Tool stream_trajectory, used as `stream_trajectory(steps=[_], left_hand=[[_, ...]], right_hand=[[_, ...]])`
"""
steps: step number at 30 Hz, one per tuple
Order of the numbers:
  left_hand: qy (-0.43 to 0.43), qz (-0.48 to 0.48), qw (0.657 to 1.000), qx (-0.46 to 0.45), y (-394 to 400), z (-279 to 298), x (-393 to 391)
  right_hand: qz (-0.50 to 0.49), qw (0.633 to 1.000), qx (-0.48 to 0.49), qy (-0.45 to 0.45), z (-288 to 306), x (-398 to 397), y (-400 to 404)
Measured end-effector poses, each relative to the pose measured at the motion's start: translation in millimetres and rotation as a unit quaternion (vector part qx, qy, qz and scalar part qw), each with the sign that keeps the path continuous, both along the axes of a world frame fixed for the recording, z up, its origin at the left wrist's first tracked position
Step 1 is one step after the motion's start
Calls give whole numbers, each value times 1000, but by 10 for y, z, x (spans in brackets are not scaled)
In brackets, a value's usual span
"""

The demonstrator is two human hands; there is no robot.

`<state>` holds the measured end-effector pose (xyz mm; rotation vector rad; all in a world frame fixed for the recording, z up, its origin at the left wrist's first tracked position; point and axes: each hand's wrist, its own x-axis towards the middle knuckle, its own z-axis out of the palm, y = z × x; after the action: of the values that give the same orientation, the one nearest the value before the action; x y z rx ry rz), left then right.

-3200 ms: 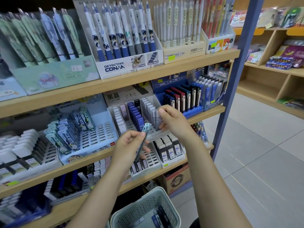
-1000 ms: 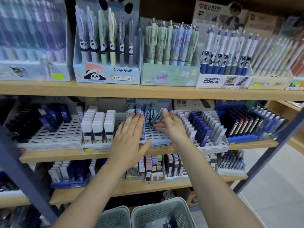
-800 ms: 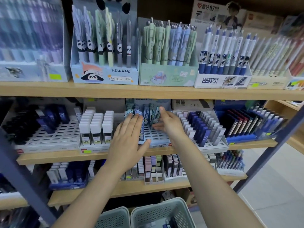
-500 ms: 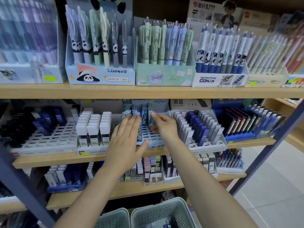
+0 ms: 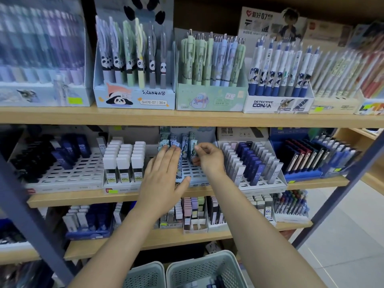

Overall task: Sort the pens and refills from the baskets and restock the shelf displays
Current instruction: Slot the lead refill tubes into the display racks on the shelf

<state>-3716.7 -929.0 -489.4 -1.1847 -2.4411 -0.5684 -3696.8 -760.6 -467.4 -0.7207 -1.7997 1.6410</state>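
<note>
On the middle shelf stands a light-blue slotted display tray (image 5: pixel 194 176) with patterned lead-refill cases (image 5: pixel 174 140) upright in its back rows. My left hand (image 5: pixel 164 177) lies flat over the tray's left side, and its straight fingertips touch the tops of the left cases. My right hand (image 5: pixel 208 157) is at the tray's right side, where its curled fingers and thumb pinch one patterned case (image 5: pixel 192 148) that stands in a slot. Two grey mesh baskets (image 5: pixel 207 269) (image 5: pixel 145 276) sit on the floor below; dark items show in the right one.
White-capped refill cases (image 5: pixel 124 161) fill the tray to the left, and blue and grey HB cases (image 5: pixel 251 163) fill the one to the right. Pen display boxes (image 5: pixel 209 96) line the upper shelf. A blue steel upright (image 5: pixel 340 190) slants at the right.
My right hand's fingers have curled in around a case at the tray's right row. My left hand has stayed flat on the left cases. The view has drifted slightly.
</note>
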Motion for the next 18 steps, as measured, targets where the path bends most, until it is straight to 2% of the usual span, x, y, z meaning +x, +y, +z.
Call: stream_trajectory(steps=[5,9,11,13,15,18], left_hand=[[-21,-4,1000,-18,-59,144,73],[49,-43,992,106,-240,-31,388],[63,-43,985,155,-300,-324,646],[15,-30,993,115,-318,-735,886],[-54,-23,998,34,-339,-1246,1037],[-130,-7,988,-85,-392,-2011,1107]], right_hand=[[23,996,80,-19,-62,384,-104],[32,994,102,34,-241,1169,-324],[23,996,86,18,-479,1541,-404],[0,997,74,-30,-933,1767,-357],[-21,992,70,-105,-1474,1907,-251],[0,977,35,-212,-2200,2059,-139]])
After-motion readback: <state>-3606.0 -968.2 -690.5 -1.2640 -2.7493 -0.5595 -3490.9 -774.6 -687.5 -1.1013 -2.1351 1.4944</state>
